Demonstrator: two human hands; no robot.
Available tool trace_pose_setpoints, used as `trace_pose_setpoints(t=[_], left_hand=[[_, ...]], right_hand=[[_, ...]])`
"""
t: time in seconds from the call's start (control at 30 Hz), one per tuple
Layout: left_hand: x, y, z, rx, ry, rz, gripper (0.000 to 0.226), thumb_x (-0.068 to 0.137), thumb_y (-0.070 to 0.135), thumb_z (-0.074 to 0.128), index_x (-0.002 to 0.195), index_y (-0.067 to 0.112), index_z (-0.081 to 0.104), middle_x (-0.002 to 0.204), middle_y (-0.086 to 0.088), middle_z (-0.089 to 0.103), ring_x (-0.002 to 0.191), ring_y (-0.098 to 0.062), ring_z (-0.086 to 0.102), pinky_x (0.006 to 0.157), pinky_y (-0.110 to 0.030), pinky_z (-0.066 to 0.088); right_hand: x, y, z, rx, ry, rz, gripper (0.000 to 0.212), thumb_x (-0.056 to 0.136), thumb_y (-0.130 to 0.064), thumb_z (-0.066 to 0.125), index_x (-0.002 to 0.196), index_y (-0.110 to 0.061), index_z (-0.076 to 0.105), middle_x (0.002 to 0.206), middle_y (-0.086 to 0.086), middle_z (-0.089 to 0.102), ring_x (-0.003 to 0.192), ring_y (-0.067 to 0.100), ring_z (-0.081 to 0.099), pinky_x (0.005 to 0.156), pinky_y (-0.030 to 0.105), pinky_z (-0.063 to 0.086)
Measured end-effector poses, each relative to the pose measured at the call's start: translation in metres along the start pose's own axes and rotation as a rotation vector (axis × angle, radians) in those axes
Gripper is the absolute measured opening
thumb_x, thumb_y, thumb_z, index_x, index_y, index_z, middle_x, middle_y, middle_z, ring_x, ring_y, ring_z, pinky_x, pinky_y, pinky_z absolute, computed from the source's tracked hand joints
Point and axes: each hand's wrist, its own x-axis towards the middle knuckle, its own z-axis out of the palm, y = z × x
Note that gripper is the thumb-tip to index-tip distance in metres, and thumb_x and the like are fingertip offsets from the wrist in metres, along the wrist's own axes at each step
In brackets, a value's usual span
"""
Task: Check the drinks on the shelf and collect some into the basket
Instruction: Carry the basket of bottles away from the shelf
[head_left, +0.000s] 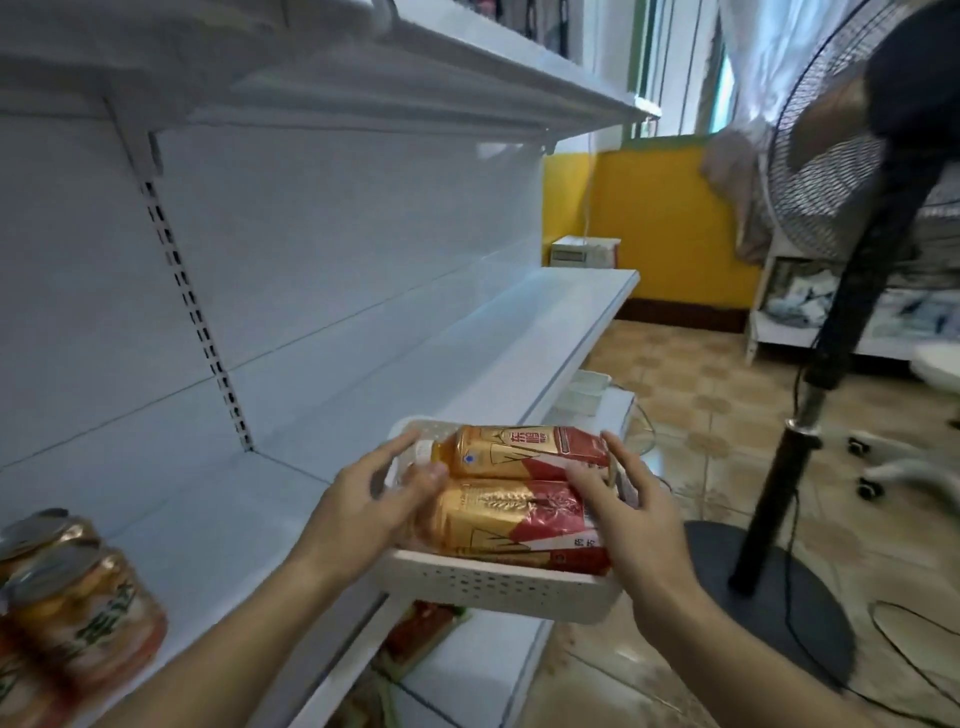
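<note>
White perforated basket (498, 584) perched on near edge of shelf (519, 332), two orange drink bottles (524, 486) lying inside. Left hand (363, 506) and right hand (631, 512) at bottle ends, fingers open, touching. Collecting step apparently done; next, probably gripping basket sides to lift.

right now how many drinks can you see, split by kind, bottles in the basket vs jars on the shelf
Bottles with gold and red labels, lying side by side in the white basket: 2, the far bottle and the near bottle
Jars with metal lids, on the shelf at lower left: 2, the front jar and the back jar
Total: 4
</note>
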Motion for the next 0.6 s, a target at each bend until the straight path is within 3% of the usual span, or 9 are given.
trace_pose_setpoints(t=[0.1, 0.27, 0.37, 0.43, 0.5, 0.6], left_hand=[[0.0, 0.001, 0.038, -0.027, -0.093, 0.009, 0.088, 0.062, 0.094, 0.061, 0.139, 0.052, 0.053, 0.14, 0.017, 0.06, 0.123, -0.009, 0.062, 0.097, -0.043, 0.058], [0.023, 0.028, 0.125, -0.104, -0.22, 0.066, 0.088, 0.061, 0.089, 0.068, 0.14, 0.053, 0.051, 0.133, 0.024, 0.063, 0.123, -0.006, 0.061, 0.099, -0.043, 0.057], [0.043, 0.054, 0.192, -0.163, -0.379, 0.048, 0.076, 0.062, 0.082, 0.074, 0.132, 0.061, 0.053, 0.116, 0.035, 0.063, 0.109, 0.001, 0.064, 0.083, -0.03, 0.061], [0.059, 0.066, 0.247, -0.158, -0.498, 0.078, 0.065, 0.059, 0.082, 0.075, 0.121, 0.068, 0.057, 0.113, 0.036, 0.068, 0.109, -0.002, 0.067, 0.087, -0.038, 0.061], [0.07, 0.087, 0.305, -0.192, -0.593, 0.123, 0.064, 0.061, 0.079, 0.078, 0.12, 0.065, 0.06, 0.119, 0.029, 0.07, 0.115, -0.004, 0.066, 0.094, -0.043, 0.058], [0.071, 0.144, 0.388, -0.229, -0.724, 0.154, 0.036, 0.068, 0.052, 0.08, 0.101, 0.062, 0.07, 0.107, 0.033, 0.072, 0.103, 0.01, 0.067, 0.089, -0.032, 0.057]], right_hand=[[-0.009, -0.008, -0.039, 0.018, 0.082, 0.01, 0.06, 0.083, -0.036, 0.082, 0.135, -0.051, 0.057, 0.116, 0.0, 0.073, 0.084, 0.03, 0.079, 0.08, 0.052, 0.063], [-0.009, -0.015, -0.124, -0.026, 0.251, -0.035, 0.057, 0.087, -0.027, 0.077, 0.138, -0.041, 0.057, 0.098, -0.002, 0.078, 0.083, 0.027, 0.079, 0.068, 0.039, 0.065], [-0.002, -0.014, -0.185, -0.002, 0.379, -0.039, 0.06, 0.086, -0.025, 0.077, 0.141, -0.038, 0.057, 0.106, 0.0, 0.078, 0.084, 0.027, 0.079, 0.063, 0.034, 0.064], [0.002, -0.012, -0.231, 0.004, 0.471, -0.043, 0.061, 0.086, -0.025, 0.076, 0.142, -0.038, 0.056, 0.104, -0.004, 0.078, 0.085, 0.027, 0.079, 0.063, 0.034, 0.064], [0.0, -0.015, -0.278, 0.001, 0.585, -0.056, 0.063, 0.086, -0.025, 0.076, 0.144, -0.037, 0.055, 0.107, -0.004, 0.078, 0.088, 0.028, 0.079, 0.067, 0.039, 0.065], [-0.014, -0.038, -0.347, -0.032, 0.75, -0.075, 0.066, 0.087, -0.025, 0.076, 0.148, -0.034, 0.052, 0.113, -0.001, 0.078, 0.095, 0.029, 0.078, 0.082, 0.05, 0.064]])
